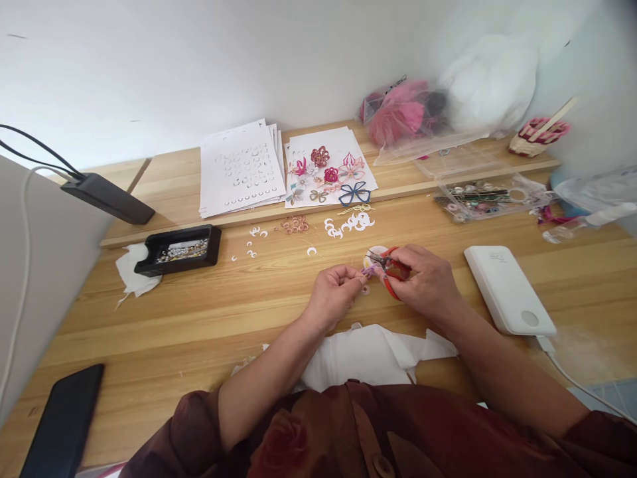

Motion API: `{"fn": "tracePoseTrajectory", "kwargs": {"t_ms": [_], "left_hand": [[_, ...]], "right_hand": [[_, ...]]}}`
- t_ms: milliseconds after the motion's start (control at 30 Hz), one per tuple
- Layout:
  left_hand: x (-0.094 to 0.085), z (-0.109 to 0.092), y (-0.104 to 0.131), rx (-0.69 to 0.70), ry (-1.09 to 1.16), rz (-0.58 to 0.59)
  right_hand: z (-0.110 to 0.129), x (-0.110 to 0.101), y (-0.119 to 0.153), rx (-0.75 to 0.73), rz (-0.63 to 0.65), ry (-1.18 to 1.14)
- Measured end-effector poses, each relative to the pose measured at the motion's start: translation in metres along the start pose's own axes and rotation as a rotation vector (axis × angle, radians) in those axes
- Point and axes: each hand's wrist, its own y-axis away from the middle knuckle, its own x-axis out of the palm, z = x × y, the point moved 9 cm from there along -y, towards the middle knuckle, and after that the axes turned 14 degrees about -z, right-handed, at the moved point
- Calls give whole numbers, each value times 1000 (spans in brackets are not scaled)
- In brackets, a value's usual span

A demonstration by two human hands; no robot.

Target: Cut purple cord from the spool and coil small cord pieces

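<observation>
Pinched between the fingers of my left hand (338, 291) is a small purple piece (369, 270), too small to make out fully. My right hand (428, 279) is wrapped round a pair of red-handled pliers (393, 273), its dark jaws spread beside the purple piece. Just behind the tool lies a small round white item (377, 252), partly covered. White paper crescents (351, 226) and copper-coloured wire rings (296, 226) lie on the wooden table beyond my hands. White tissue (358, 355) is spread close to my body.
Finished flower pieces (331, 174) rest on paper at the back, beside cut-out sheets (241, 169). A black tray (178, 251) of beads stands left, a black phone (62, 421) front left. At right are a white power bank (508, 290) with cable and a clear parts box (490, 196).
</observation>
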Motion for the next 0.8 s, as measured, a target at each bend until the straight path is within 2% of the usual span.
{"fn": "tracePoseTrajectory", "kwargs": {"t_ms": [100, 200, 300, 400, 467, 567, 633, 800], "left_hand": [[0, 0, 1, -3, 0, -1], [-1, 0, 1, -3, 14, -16], [-3, 0, -1, 3, 11, -39], [-4, -1, -2, 9, 5, -50], [-5, 0, -2, 6, 3, -47], [-6, 1, -2, -3, -5, -50], [-7, 1, -2, 1, 1, -59], [-8, 0, -3, 8, 43, -71]], "right_hand": [[-1, 0, 0, 9, -10, -29], [-4, 1, -1, 83, 8, -102], [-13, -3, -2, 241, 8, -155], [-23, -8, 1, 466, 26, -223], [-26, -2, 8, 642, 149, -324], [-18, 18, 29, 887, 464, -500], [-12, 26, 42, 998, 617, -575], [-11, 36, 56, 1063, 738, -623]]}}
